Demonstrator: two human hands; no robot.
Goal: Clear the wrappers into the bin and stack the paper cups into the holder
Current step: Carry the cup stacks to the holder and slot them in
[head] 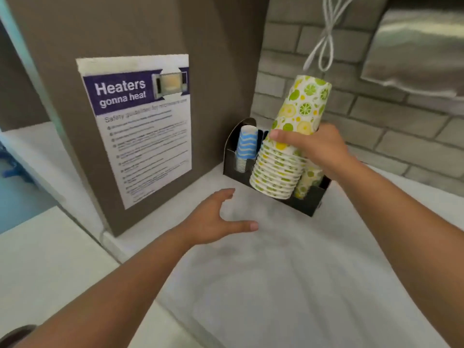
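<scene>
My right hand (319, 149) grips a tall upside-down stack of lime-and-lemon patterned paper cups (288, 144), tilted and held just above the black cup holder (305, 200) in the counter's back corner. A second lime-patterned stack (307, 182) stands in the holder's right slot, partly hidden by the held stack. A blue-and-white wavy stack of cups (247, 146) stands in the left slot. My left hand (217, 218) hovers open above the white counter (288, 272), fingers spread, holding nothing. No wrappers or bin are in view.
A grey panel with a "Heaters gonna heat" microwave safety notice (140, 126) stands left of the holder. A grey brick wall (376, 116) lies behind. White cables (324, 46) hang above the cups. A steel appliance (416, 46) sits at upper right.
</scene>
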